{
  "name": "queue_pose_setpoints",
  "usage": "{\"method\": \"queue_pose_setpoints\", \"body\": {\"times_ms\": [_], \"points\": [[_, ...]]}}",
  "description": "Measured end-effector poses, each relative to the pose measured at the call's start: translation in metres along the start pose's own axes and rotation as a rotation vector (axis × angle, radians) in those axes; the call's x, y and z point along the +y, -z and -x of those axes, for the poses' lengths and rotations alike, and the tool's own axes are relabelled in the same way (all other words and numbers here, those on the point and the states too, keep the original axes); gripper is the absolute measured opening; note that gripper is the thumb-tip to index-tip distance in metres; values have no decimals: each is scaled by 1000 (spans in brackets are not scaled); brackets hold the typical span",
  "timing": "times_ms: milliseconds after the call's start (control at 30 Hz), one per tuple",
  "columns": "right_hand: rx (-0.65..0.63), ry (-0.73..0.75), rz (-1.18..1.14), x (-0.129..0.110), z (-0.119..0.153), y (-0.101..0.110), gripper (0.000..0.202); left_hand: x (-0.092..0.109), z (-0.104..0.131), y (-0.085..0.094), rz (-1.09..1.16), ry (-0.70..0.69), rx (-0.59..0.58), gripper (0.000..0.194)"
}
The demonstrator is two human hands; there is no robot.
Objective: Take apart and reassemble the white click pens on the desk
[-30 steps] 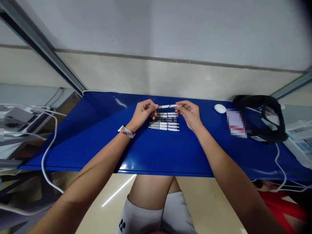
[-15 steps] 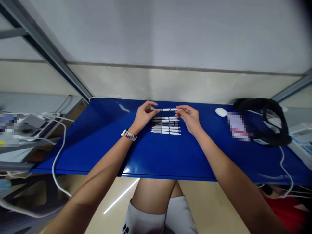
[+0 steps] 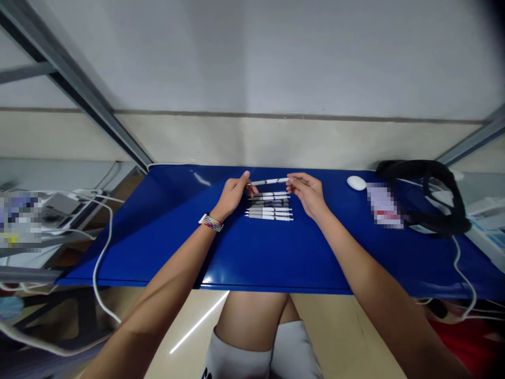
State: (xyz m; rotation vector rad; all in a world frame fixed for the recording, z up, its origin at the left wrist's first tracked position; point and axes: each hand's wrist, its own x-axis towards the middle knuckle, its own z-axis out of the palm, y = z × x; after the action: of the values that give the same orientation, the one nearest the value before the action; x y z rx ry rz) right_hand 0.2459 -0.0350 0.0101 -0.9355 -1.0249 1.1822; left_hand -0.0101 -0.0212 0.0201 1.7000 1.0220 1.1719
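Above the far half of a blue table (image 3: 272, 252), a slim white-and-grey pen (image 3: 272, 181) is held nearly level, side to side. The right hand (image 3: 310, 195) pinches its right end between thumb and fingers. The left hand (image 3: 232, 196) is at the other end, thumb raised and fingers part-curled; whether it grips the pen, I cannot tell. The pen looks light and stiff, probably smooth plastic (so a little slippery, and apt to roll), hardly fragile; a light pinch at either end or mid-barrel should suit it. Just nearer the person, similar pens (image 3: 272, 210) lie side by side. Off to the right are a white oval object (image 3: 356, 182) and a black strap (image 3: 456, 208).
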Motion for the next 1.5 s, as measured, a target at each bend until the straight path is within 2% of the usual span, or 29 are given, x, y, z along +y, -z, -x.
{"method": "queue_pose_setpoints", "body": {"times_ms": [33,100,200,333,433,500,600,700,767,967,1267,1400,1500], "points": [[-1,-2,3,0,0,0,30,0,0,0,19,8,5,59],[-3,-6,6,1,0,0,31,0,-1,1,30,-17,15,40],[-4,-15,11,2,0,0,32,1,-1,1,-22,-55,20,30],[-40,-7,30,5,1,0,31,-1,-1,2,-125,0,71,58],[-62,7,39,6,1,0,29,-4,-2,3,-146,37,110,62],[-56,14,39,7,1,0,28,-6,-3,3,-122,41,126,59],[-18,9,31,6,1,0,29,-7,-4,2,3,-7,111,32],[21,-1,24,4,0,-1,31,-8,-4,2,55,-60,88,31],[32,-5,24,3,0,-1,33,-11,-5,3,36,-67,86,24],[6,-1,16,5,1,-1,31,-18,-9,6,50,9,125,33],[38,-1,3,3,0,-2,33,-17,-8,5,51,8,109,31],[58,1,-4,2,0,-1,35,-16,-9,8,6,19,134,43],[63,-20,-15,1,-2,1,35,-19,-10,10,47,3,145,34]]}}
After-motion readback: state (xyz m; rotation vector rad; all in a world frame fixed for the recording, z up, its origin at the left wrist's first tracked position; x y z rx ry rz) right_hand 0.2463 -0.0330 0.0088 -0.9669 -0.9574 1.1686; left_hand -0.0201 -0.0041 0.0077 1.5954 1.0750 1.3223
